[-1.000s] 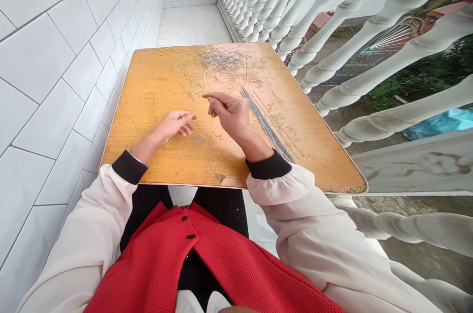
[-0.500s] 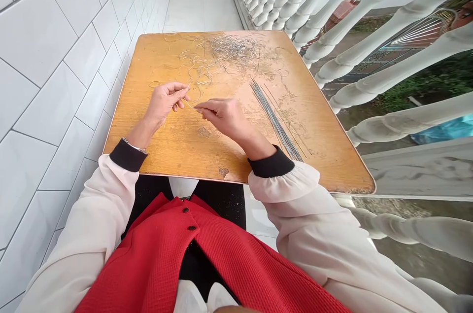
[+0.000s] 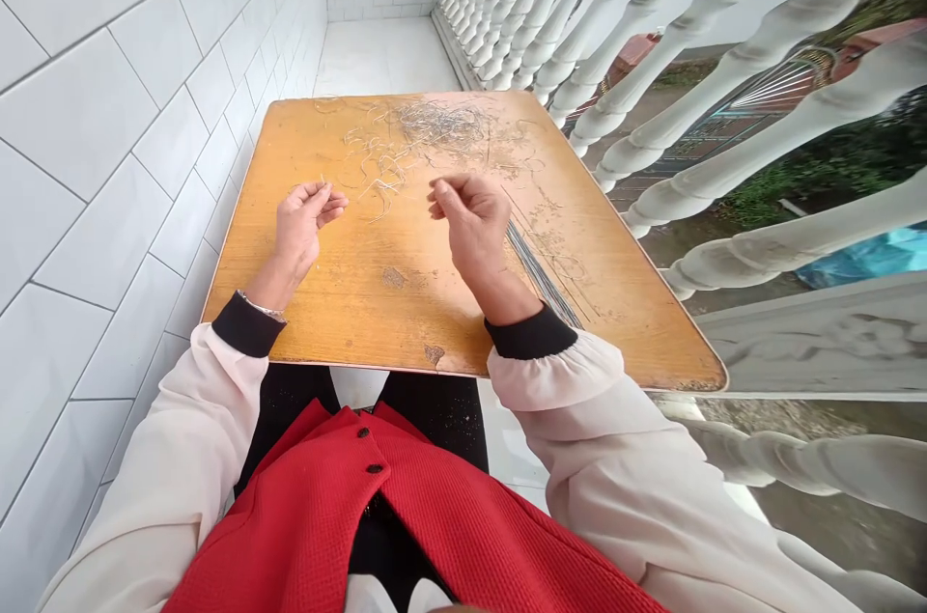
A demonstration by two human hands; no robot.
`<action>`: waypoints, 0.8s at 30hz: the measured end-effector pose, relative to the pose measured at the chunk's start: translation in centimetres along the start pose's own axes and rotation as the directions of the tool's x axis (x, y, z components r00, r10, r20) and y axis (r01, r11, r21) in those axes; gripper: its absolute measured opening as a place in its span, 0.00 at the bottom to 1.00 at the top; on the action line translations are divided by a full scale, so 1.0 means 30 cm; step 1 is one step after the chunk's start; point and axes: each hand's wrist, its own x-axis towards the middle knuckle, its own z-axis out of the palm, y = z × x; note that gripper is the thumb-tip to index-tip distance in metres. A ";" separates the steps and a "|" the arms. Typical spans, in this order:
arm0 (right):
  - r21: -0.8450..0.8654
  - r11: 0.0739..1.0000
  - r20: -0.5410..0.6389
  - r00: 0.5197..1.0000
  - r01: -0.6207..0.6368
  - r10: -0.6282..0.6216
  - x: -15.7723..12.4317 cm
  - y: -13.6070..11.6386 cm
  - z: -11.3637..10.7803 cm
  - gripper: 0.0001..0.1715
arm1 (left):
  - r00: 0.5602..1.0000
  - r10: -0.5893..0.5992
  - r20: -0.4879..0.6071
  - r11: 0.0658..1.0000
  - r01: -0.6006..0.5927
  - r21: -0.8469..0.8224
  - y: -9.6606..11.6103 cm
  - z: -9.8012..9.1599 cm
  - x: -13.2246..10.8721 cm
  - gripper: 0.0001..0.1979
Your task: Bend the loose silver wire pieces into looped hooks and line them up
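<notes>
My left hand is raised over the left part of the wooden table, thumb and forefinger pinched together. A short tip of a thin pale strand sticks up from that pinch. Across from it, my right hand is closed, fingertips pressed together and turned toward the left; whatever it pinches is too fine to make out. Between and beyond the hands lie loose pale strands, curled on the tabletop. A bundle of thin, straight grey rods, wire-like, lies partly behind my right hand and wrist.
A tangled heap of fine grey strands lies at the far side of the worn wooden table. White tiled wall runs along the left. White balusters line the right.
My hands have moved apart, the left a little left and the right to the right and turned more upright. The pale strand that ran between them no longer shows there. The view has tilted slightly.
</notes>
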 end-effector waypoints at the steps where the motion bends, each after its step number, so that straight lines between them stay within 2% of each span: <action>1: 0.041 0.997 0.046 0.997 -0.061 0.059 0.003 0.007 0.005 0.16 | 1.000 -0.010 0.002 1.000 0.010 -0.021 -0.004 0.002 -0.002 0.07; 4: 0.087 0.970 0.181 0.961 -0.228 0.209 0.005 0.020 0.018 0.18 | 1.000 -0.023 0.009 0.999 0.024 -0.036 -0.013 0.006 -0.005 0.07; 7: 0.101 0.944 0.220 0.932 -0.314 0.287 0.004 0.023 0.022 0.17 | 0.999 -0.030 0.018 0.999 0.030 -0.035 -0.018 0.007 -0.004 0.06; 13: 0.189 0.926 0.247 0.928 -0.328 0.279 0.007 0.039 0.026 0.18 | 0.997 -0.051 0.051 0.998 0.053 -0.038 -0.034 0.010 -0.008 0.07; 16: 0.241 0.917 0.230 0.937 -0.317 0.264 0.009 0.046 0.026 0.18 | 0.987 -0.106 0.122 0.993 0.111 -0.035 -0.049 0.019 -0.025 0.07; 20: 0.315 0.900 0.222 0.945 -0.302 0.239 0.005 0.031 0.024 0.18 | 0.940 -0.226 0.255 0.974 0.216 0.069 -0.071 0.038 -0.054 0.06; 24: 0.320 0.906 0.235 0.950 -0.276 0.206 -0.012 -0.003 0.035 0.22 | 0.855 -0.363 0.370 0.929 0.298 0.221 -0.091 0.059 -0.081 0.06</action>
